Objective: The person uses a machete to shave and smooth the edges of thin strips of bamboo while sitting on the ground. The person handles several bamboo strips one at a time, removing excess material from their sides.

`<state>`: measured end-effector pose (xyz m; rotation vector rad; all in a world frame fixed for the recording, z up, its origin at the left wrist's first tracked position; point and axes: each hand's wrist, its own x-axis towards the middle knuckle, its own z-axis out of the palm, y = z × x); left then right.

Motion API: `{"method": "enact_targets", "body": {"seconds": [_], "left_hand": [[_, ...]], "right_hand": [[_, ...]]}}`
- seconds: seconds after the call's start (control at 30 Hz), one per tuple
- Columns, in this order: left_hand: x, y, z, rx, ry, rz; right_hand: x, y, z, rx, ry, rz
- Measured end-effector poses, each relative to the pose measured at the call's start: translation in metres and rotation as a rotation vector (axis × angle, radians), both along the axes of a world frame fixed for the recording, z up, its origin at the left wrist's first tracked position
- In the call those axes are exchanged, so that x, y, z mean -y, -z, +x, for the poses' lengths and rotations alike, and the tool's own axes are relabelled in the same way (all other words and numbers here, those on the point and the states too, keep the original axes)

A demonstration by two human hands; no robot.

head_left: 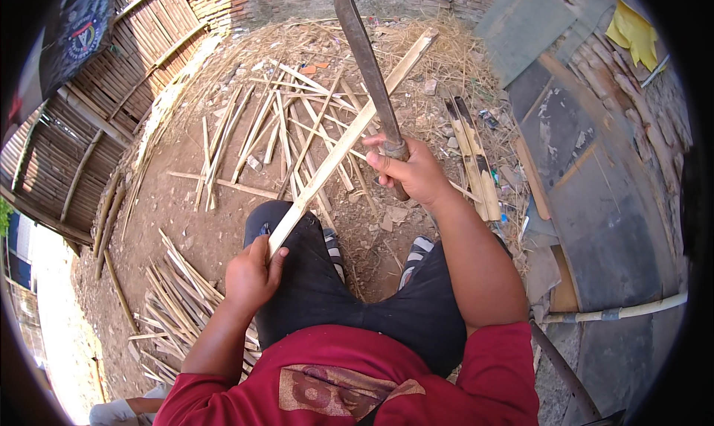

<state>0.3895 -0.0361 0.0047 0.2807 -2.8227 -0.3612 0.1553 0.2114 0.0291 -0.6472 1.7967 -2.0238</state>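
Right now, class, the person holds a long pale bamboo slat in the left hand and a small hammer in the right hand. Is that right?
Not quite. The head view shows the right hand gripping a long dark-bladed machete, not a hammer. The left hand does hold the long pale bamboo slat.

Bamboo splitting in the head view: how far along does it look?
Done: thin pale bamboo slats lie heaped by the left knee, with more strips scattered on the dirt ahead. In hand: the left hand grips a long pale bamboo slat; the right hand holds a long dark machete raised, crossing the slat. Left: thicker split bamboo pieces on the right look unworked.
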Motion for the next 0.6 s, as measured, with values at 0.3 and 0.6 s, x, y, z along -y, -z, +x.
{"method": "enact_targets", "body": {"seconds": [0.3,0.6], "left_hand": [[0.004,-0.003,-0.007,0.052,0.059,-0.089],[0.016,-0.052,-0.020,-0.214,0.205,-0.232]], "right_hand": [[-0.003,0.005,-0.002,0.147,-0.019,-0.209],[-0.003,0.003,-0.005,0.192,0.115,-0.234]]}}
